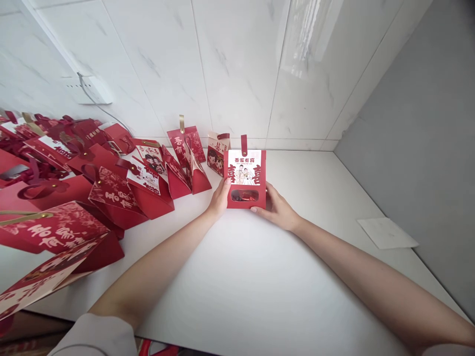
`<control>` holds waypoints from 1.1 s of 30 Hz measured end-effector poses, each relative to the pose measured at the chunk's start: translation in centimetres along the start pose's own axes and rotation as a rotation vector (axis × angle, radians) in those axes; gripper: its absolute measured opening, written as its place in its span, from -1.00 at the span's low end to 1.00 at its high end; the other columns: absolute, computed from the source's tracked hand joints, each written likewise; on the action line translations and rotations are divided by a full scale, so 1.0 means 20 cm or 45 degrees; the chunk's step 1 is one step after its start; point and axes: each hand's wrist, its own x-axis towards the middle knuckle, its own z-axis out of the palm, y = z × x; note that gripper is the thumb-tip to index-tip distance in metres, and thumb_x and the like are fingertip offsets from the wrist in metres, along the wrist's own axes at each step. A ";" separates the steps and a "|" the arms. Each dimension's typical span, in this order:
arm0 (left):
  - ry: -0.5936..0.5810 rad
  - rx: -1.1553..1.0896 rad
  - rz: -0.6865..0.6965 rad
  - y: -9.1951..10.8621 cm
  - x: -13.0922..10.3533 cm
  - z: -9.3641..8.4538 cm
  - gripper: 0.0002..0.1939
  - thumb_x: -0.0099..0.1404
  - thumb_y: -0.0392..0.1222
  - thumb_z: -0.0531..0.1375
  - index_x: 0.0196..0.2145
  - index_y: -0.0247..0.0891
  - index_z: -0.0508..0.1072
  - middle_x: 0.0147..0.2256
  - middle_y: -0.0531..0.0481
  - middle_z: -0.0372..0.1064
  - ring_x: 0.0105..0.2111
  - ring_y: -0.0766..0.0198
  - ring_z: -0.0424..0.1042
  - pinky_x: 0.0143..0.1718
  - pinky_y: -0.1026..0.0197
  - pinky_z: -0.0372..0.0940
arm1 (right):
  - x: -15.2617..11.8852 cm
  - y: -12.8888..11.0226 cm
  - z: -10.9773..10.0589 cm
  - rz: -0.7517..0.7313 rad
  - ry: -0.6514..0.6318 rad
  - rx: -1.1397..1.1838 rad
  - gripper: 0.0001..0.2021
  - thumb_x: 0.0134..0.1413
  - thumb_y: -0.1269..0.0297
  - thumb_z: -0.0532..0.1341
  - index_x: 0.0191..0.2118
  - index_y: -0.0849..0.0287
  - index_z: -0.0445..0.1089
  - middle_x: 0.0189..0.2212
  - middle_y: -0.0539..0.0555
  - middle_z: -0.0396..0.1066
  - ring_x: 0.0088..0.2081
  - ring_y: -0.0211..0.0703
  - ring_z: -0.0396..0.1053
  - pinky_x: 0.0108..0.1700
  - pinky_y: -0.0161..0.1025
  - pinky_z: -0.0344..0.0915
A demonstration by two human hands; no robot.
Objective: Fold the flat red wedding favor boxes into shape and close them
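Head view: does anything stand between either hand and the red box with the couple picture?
Nothing visible: the left hand holds the red box at its left edge, the right hand at its lower right corner.

White tabletop (222,287), red printed boxes (115,195), mostly left

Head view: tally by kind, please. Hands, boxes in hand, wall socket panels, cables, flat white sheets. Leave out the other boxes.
Hands: 2 (left hand, right hand)
Box in hand: 1
Wall socket panel: 1
Cable: 1
Flat white sheet: 1
Total: 6
Other boxes overlap too much to count.
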 end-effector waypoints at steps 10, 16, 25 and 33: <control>0.004 -0.012 -0.007 0.00 0.00 0.00 -0.41 0.39 0.25 -0.03 0.18 -0.15 0.34 0.19 -0.06 0.34 0.22 0.03 0.28 0.29 -0.03 0.15 | 0.00 0.00 0.01 -0.005 -0.015 0.041 -0.14 0.13 0.00 0.30 0.41 -0.07 -0.18 0.35 0.17 0.06 0.29 0.13 0.18 0.28 0.15 0.22; 0.017 -0.019 -0.003 -0.01 0.00 0.00 -0.42 0.40 0.24 -0.02 0.19 -0.14 0.33 0.18 -0.06 0.35 0.22 0.04 0.30 0.29 -0.03 0.15 | 0.00 -0.01 0.00 0.006 -0.025 0.032 -0.19 0.13 -0.01 0.30 0.38 -0.05 -0.10 0.34 0.19 0.07 0.29 0.14 0.18 0.28 0.16 0.21; 0.009 -0.025 0.002 0.00 0.00 0.01 -0.43 0.41 0.21 -0.03 0.21 -0.15 0.32 0.18 -0.06 0.35 0.21 0.06 0.31 0.28 0.01 0.17 | 0.00 -0.01 0.00 0.011 -0.017 0.023 -0.19 0.14 0.01 0.30 0.38 -0.04 -0.11 0.34 0.19 0.08 0.29 0.13 0.18 0.29 0.15 0.20; 0.013 0.041 0.009 0.01 -0.01 0.00 -0.38 0.42 0.25 -0.08 0.22 -0.18 0.31 0.21 -0.06 0.32 0.27 0.07 0.23 0.32 0.04 0.10 | 0.00 0.02 0.00 -0.031 -0.008 -0.034 -0.14 0.14 0.02 0.31 0.41 -0.04 -0.19 0.34 0.22 0.06 0.28 0.15 0.18 0.26 0.17 0.23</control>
